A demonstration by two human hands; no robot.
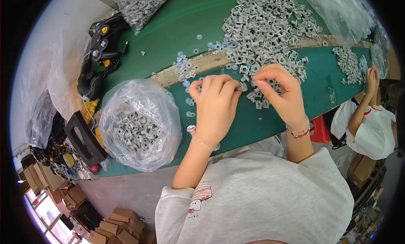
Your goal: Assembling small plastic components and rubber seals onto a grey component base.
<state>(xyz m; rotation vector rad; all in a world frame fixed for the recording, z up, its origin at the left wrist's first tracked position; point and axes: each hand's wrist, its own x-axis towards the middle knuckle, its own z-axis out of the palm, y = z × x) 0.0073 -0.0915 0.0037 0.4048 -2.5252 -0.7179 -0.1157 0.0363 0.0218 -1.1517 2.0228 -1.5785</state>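
Over the green table, my left hand is closed with its fingers curled. A small grey plastic part shows at its fingertips, on the side toward my other hand. My right hand is closed too, thumb and forefinger brought together just right of that part. What its fingers pinch, if anything, is too small to make out. Beyond it spreads a large heap of grey plastic parts. Loose translucent pale-blue rubber rings are scattered past my left hand, some partly hidden by it.
A clear plastic bag of grey parts stands open at the left. Behind it lie a black game controller and a black handle-like piece. Another filled bag is at the far edge. A co-worker sits at the right by a smaller heap.
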